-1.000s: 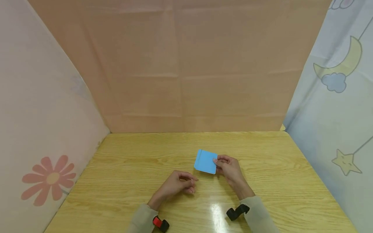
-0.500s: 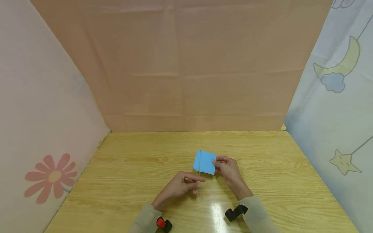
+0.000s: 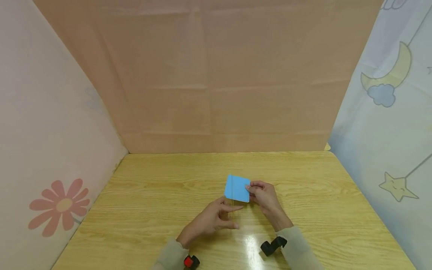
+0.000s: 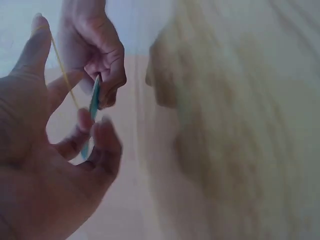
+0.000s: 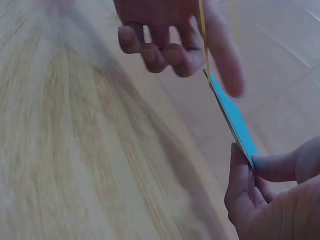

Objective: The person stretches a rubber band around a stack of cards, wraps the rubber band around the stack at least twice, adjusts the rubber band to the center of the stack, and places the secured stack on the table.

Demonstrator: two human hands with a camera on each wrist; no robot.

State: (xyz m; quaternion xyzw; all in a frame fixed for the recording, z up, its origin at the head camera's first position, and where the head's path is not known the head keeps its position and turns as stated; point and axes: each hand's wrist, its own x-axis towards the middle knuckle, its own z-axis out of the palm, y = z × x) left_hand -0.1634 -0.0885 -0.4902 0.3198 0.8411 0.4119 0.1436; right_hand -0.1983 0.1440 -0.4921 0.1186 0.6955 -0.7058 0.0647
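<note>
My right hand [image 3: 266,198] pinches a thin stack of square blue cards [image 3: 240,189] by its right edge, thumb on top, tilted and held off the table. A thin yellow rubber band [image 5: 203,35] runs across the cards near their left side. From there it stretches toward my left hand [image 3: 210,219], below and left of the cards. In the left wrist view the band [image 4: 60,60] passes over the tip of an extended digit. Thumb and index finger of that hand are spread apart; the other fingers bend loosely near the cards' edge [image 4: 94,100].
A wood-grain table [image 3: 152,180] lies under both hands. Behind it stands a tan sheet [image 3: 209,75], with patterned cloth walls on the left [image 3: 67,123] and right [image 3: 384,138]. Black straps [image 3: 275,245] sit on the wrists.
My left hand has moved slightly right, and its thumb and index finger have spread apart. The rubber band is now drawn out below the cards. The right hand has kept its grip, almost still.
</note>
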